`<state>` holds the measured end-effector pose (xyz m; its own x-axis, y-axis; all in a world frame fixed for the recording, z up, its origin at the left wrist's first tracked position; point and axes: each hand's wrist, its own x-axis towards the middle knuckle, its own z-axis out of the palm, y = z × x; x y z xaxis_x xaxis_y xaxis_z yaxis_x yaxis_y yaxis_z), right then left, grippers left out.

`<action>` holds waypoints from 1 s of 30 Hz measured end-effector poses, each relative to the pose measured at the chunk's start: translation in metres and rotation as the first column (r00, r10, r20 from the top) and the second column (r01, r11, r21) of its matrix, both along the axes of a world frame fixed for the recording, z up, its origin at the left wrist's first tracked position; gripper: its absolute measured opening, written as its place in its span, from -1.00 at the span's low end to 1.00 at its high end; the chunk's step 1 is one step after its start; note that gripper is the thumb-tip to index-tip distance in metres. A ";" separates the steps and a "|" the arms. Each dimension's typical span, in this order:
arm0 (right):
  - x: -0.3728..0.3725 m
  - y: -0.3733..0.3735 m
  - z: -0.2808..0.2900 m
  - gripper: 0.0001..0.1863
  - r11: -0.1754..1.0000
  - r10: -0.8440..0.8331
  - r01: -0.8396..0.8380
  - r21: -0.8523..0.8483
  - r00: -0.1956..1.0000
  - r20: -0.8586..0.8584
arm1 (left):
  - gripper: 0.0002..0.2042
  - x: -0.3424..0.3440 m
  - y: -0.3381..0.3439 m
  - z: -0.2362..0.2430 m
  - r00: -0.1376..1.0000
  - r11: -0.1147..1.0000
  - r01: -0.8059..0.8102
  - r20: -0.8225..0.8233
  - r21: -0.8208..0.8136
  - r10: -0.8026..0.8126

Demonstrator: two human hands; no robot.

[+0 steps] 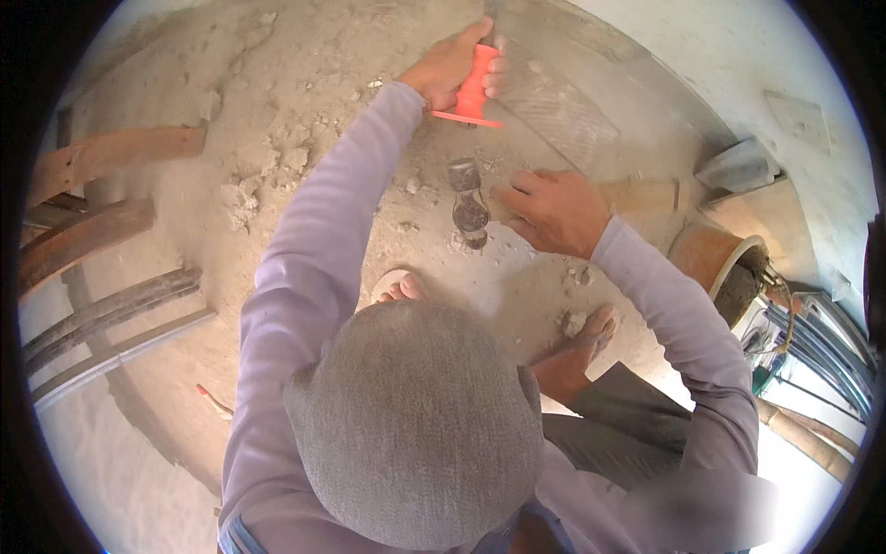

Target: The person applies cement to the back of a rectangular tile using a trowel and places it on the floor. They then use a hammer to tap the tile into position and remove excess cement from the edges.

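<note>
My left hand [452, 69] is wrapped around the bright orange grip of a chisel [476, 78]. Its round guard faces me, and a dark metal shaft runs up past my fingers to the far edge; its tip is out of view. My right hand [558, 210] is closed around the handle of a ball-peen hammer [470, 208]. The hammer's dark steel head hangs just left of my fingers, below the chisel and apart from it. A pale wooden length continues right of my fist, apparently the handle's end. Both hands are over a dusty floor strewn with rubble [293, 159].
Wooden boards [115, 152] and dark bars lie at the left. A ridged tile-like patch [568, 106] is beyond my right hand. At the right stand a bucket [715, 254] with grey contents, pipes [826, 346] and a pale wall [738, 65]. My sandalled foot [401, 288] is below the hammer.
</note>
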<state>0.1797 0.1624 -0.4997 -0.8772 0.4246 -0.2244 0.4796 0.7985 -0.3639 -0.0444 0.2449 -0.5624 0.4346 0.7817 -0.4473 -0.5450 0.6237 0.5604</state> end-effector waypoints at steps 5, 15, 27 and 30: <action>0.000 -0.002 -0.005 -0.77 0.994 -0.105 0.106 -0.032 0.993 0.048 | -0.65 0.005 0.000 -0.001 1.000 0.999 -0.028 -0.002 0.021 0.028; 0.006 -0.002 -0.003 -0.76 0.998 0.059 -0.056 -0.041 0.995 0.085 | -0.64 0.003 0.001 -0.001 1.000 1.000 -0.001 0.028 0.023 0.000; 0.001 0.013 0.006 -0.70 0.998 -0.036 0.038 -0.046 0.999 0.032 | -0.65 0.003 -0.001 0.004 0.999 0.998 -0.049 0.007 -0.027 0.049; 0.005 -0.001 -0.004 -0.71 0.994 -0.098 0.095 -0.056 0.994 -0.056 | -0.65 0.002 0.000 0.006 0.999 0.999 -0.032 0.034 0.007 0.032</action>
